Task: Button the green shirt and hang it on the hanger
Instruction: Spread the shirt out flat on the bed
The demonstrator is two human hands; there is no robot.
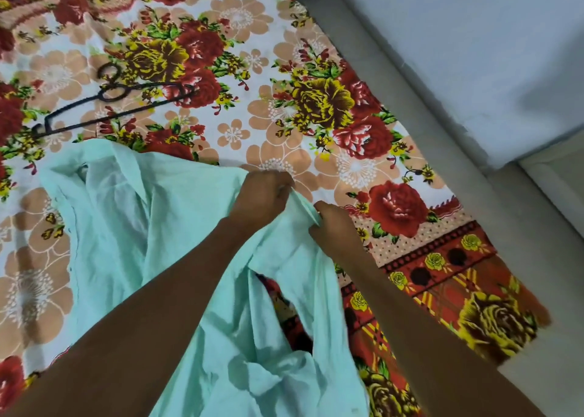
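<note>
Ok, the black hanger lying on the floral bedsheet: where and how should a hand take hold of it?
Probably best by the neck just below the hook, where the loop sits. The black hanger lies flat on the floral bedsheet, clear of the green shirt, its hook pointing away from the person. A reach from above, fingers closing round that junction, should lift it level; the thin arms would swing.

Floral bedsheet (357,170), pale wall (474,37)

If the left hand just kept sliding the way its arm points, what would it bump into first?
Probably nothing solid: past the left hand, gripping the green shirt edge, lies only flat floral bedsheet. The hanger sits well aside.
</note>
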